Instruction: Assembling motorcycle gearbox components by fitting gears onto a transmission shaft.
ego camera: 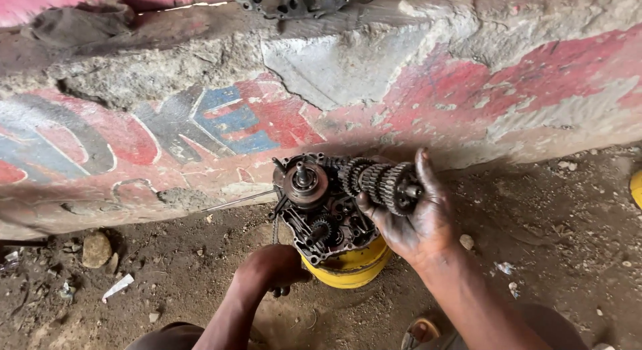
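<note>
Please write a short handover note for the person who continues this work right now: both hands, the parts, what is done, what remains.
Right hand: grip closed on the gear shaft cluster, held above the open engine case.
Left hand: low against the case's near edge; its grip is hidden.
The case sits on a yellow container on the dirt ground, before a painted concrete wall.
Done: case open, gears out.
Left: the gear cluster is not seated in the case.

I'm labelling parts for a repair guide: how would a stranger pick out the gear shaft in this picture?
Start at the painted concrete wall, then drop to the yellow drum on the dirt floor, which carries an open engine case. Just right of it, the right hand holds the gear shaft: a row of toothed wheels, lifted clear of the case.
</note>
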